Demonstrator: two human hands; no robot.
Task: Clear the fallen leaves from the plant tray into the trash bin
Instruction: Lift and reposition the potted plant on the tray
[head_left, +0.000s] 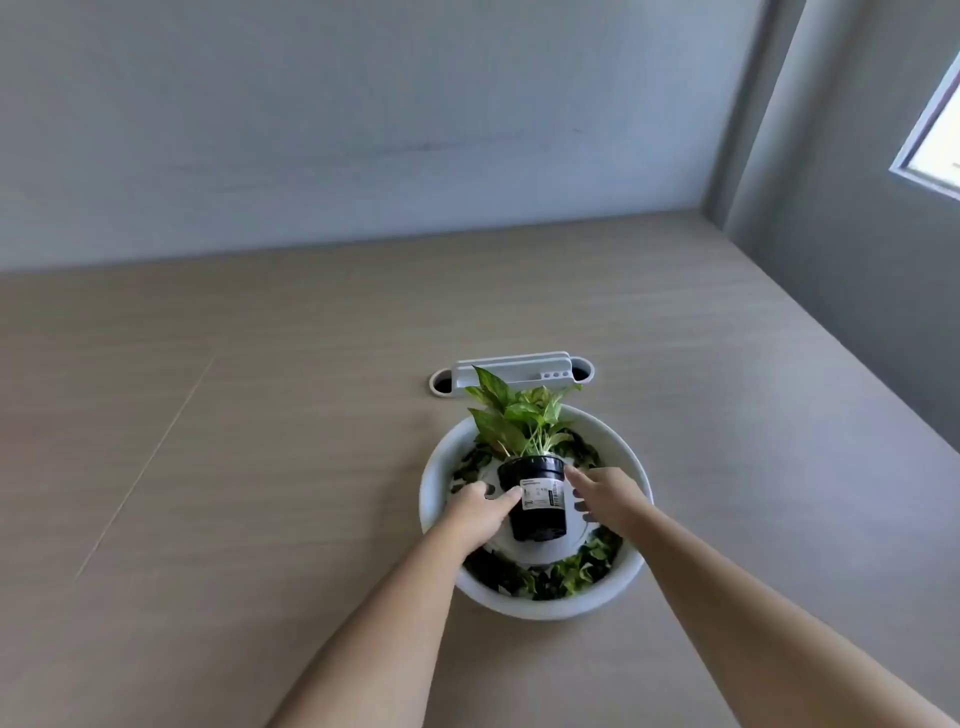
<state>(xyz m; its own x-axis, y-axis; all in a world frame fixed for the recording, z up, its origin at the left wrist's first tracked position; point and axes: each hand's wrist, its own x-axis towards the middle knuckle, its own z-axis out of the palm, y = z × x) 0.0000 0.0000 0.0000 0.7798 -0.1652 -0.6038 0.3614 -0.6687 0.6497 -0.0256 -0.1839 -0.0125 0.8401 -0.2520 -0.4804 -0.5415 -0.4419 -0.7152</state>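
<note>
— What has the person got hold of?

— The nursery pot (537, 519), with the pothos (511, 415) in it. The left hand (480, 512) grips it, thumb across the white label and fingers curled round the far side. The right hand (605, 499) is not closed. Its fingers are loosely spread, the forefinger tip at the rim and the others just short of the pot's wall.

— And the leaves?

— The fallen leaves (561, 577) lie in a ring in the plant tray (571, 609), all round the grip and below it. The thickest heap is on the near side, under the 2 wrists. Thinner patches show left of the left hand and beyond the right one.

— So the pot is in the way?

— I'd judge so. It sits on the tray's raised white middle, or just above it; I cannot tell which. Its long axis is upright, so the way out is straight up, clear of the tray's wall, then aside onto the desk (260, 415).

— Which hand goes for the leaves?

— Either reaches. The heap lies as close beneath 1 wrist as the other. The right is the free one, though I'd expect it to steady the pot first.

— The trash bin?

— Not in sight from here. Beyond the grip there's only a white cable port (511, 370) in the desk.
</note>
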